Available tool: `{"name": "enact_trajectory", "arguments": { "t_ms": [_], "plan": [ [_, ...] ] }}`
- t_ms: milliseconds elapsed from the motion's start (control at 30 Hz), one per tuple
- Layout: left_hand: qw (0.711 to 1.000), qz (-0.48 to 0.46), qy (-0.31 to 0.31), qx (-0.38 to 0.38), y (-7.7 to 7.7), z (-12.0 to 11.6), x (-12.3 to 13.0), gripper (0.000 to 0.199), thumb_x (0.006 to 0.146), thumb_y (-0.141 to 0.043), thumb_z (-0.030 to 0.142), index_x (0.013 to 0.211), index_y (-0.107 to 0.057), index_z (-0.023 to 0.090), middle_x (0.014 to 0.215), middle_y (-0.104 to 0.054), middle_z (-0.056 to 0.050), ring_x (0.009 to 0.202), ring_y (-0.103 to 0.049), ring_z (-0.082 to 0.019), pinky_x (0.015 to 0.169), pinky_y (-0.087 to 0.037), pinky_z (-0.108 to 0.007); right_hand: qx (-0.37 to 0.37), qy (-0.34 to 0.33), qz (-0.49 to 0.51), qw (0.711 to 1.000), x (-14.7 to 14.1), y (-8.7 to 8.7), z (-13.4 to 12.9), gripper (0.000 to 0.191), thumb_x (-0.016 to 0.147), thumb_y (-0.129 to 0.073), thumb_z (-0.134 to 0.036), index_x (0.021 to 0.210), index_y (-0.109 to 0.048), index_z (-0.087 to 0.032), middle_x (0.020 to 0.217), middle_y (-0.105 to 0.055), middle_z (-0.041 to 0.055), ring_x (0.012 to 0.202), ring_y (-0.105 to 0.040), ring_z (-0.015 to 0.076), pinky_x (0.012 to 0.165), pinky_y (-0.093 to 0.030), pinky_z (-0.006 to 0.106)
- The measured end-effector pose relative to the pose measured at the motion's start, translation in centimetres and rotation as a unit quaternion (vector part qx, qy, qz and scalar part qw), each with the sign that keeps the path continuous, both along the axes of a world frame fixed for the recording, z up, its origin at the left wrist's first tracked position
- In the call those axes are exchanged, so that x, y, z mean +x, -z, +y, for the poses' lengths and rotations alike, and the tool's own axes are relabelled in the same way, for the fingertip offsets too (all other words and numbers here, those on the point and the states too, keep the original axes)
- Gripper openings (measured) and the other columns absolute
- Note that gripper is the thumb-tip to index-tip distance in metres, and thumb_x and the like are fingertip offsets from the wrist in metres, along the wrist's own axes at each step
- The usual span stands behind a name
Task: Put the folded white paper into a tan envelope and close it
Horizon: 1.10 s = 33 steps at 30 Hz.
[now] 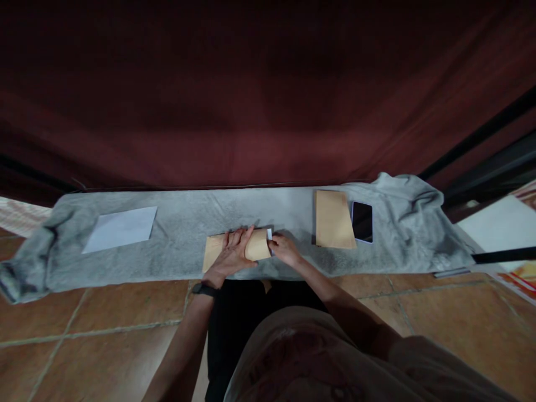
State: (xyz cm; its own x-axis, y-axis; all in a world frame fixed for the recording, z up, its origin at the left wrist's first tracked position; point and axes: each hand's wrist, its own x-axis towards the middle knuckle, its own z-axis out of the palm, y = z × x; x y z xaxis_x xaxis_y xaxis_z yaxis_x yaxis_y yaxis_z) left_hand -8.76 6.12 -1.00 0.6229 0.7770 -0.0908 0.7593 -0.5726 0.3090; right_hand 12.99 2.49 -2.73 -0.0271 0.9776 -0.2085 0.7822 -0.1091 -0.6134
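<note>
A tan paper envelope (pixel 260 245) lies across the grey cloth in front of me. My left hand (pixel 234 252), a dark band at its wrist, rests flat on top of it with the fingers spread. At the envelope's right end, a bit of white paper (pixel 269 233) sticks out of the mouth. My right hand (pixel 285 249) is there with its fingers closed at the paper, the fingertips partly hidden by the envelope's edge. How much paper is inside the envelope is hidden.
On the narrow surface under the grey cloth (pixel 184 215), a white sheet (pixel 121 229) lies at left. To the right are another tan envelope (pixel 334 219) and a dark-screened phone (pixel 362 222). A dark red fabric wall (pixel 259 151) rises behind. Tiled floor (pixel 121 307) shows below.
</note>
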Motion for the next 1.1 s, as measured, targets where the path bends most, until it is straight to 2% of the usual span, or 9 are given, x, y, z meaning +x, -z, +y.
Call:
{"name": "enact_trajectory", "arguments": {
  "t_ms": [133, 267, 433, 633, 733, 933, 1033, 1100],
  "plan": [
    [1.000, -0.015, -0.001, 0.011, 0.1, 0.0, 0.1, 0.129, 0.068, -0.085, 0.048, 0.167, -0.004, 0.028, 0.156, -0.040, -0.018, 0.151, -0.032, -0.038, 0.125, -0.010, -0.061, 0.031, -0.012, -0.037, 0.999, 0.3, -0.2, -0.3, 0.027, 0.101, -0.054, -0.018, 0.097, -0.080, -0.014, 0.107, -0.078, 0.0110, 0.111, -0.066, 0.0207, 0.098, -0.044, 0.025],
    [1.000, -0.007, -0.002, 0.010, 0.0, 0.0, 0.5, 0.126, 0.069, -0.084, 0.048, 0.167, -0.008, 0.026, 0.152, -0.043, -0.017, 0.148, -0.035, -0.038, 0.125, -0.011, -0.062, 0.031, -0.004, -0.060, 0.998, -0.1, -0.5, -0.3, 0.028, 0.100, -0.054, -0.019, 0.096, -0.081, -0.013, 0.103, -0.077, 0.0133, 0.108, -0.065, 0.0215, 0.099, -0.044, 0.028],
    [1.000, -0.001, 0.002, 0.008, -0.2, 0.0, 1.0, 0.126, 0.069, -0.085, 0.048, 0.167, -0.008, 0.027, 0.150, -0.045, -0.017, 0.146, -0.038, -0.038, 0.125, -0.012, -0.063, 0.032, -0.035, -0.066, 0.997, -0.7, -0.8, 0.1, 0.026, 0.096, -0.055, -0.016, 0.100, -0.080, -0.015, 0.103, -0.077, 0.0122, 0.114, -0.061, 0.0240, 0.101, -0.041, 0.032],
    [1.000, -0.013, 0.002, 0.014, -0.1, -0.1, 1.0, 0.127, 0.070, -0.085, 0.048, 0.167, -0.006, 0.028, 0.150, -0.045, -0.016, 0.145, -0.039, -0.036, 0.125, -0.013, -0.062, 0.008, 0.031, -0.059, 0.998, -0.3, -0.5, 0.1, 0.025, 0.096, -0.057, -0.022, 0.103, -0.079, -0.016, 0.113, -0.075, 0.0119, 0.109, -0.064, 0.0228, 0.098, -0.044, 0.029],
    [1.000, -0.023, 0.004, 0.019, 0.0, -0.1, 0.9, 0.125, 0.071, -0.084, 0.048, 0.167, -0.007, 0.029, 0.151, -0.044, -0.015, 0.146, -0.038, -0.036, 0.125, -0.012, -0.062, 0.011, 0.036, -0.066, 0.997, -0.1, -0.5, 0.1, 0.022, 0.095, -0.058, -0.020, 0.099, -0.079, -0.016, 0.110, -0.075, 0.0115, 0.105, -0.066, 0.0224, 0.097, -0.045, 0.029],
    [0.999, -0.015, 0.013, 0.032, 0.0, -0.2, 0.9, 0.125, 0.070, -0.085, 0.047, 0.167, -0.007, 0.028, 0.152, -0.043, -0.016, 0.146, -0.038, -0.037, 0.125, -0.012, -0.063, 0.017, 0.066, -0.066, 0.995, -0.4, -1.3, -0.3, 0.024, 0.099, -0.055, -0.029, 0.097, -0.076, -0.017, 0.112, -0.072, 0.0120, 0.106, -0.065, 0.0227, 0.093, -0.048, 0.029],
    [0.999, -0.013, 0.016, 0.034, -0.1, -0.3, 0.9, 0.125, 0.071, -0.085, 0.046, 0.166, -0.007, 0.028, 0.151, -0.044, -0.016, 0.146, -0.038, -0.037, 0.125, -0.011, -0.063, 0.018, 0.091, -0.060, 0.994, -0.5, -1.3, -0.5, 0.019, 0.099, -0.057, -0.028, 0.103, -0.071, -0.016, 0.112, -0.070, 0.0124, 0.105, -0.065, 0.0227, 0.093, -0.049, 0.030],
    [0.999, -0.012, 0.016, 0.035, -0.2, -0.3, 1.0, 0.124, 0.071, -0.084, 0.046, 0.166, -0.006, 0.028, 0.150, -0.044, -0.016, 0.146, -0.038, -0.037, 0.125, -0.011, -0.063, 0.026, 0.111, -0.050, 0.992, -0.5, -1.2, -0.6, 0.023, 0.097, -0.059, -0.029, 0.113, -0.066, -0.014, 0.114, -0.069, 0.0133, 0.106, -0.065, 0.0232, 0.093, -0.050, 0.030]
  ]
}}
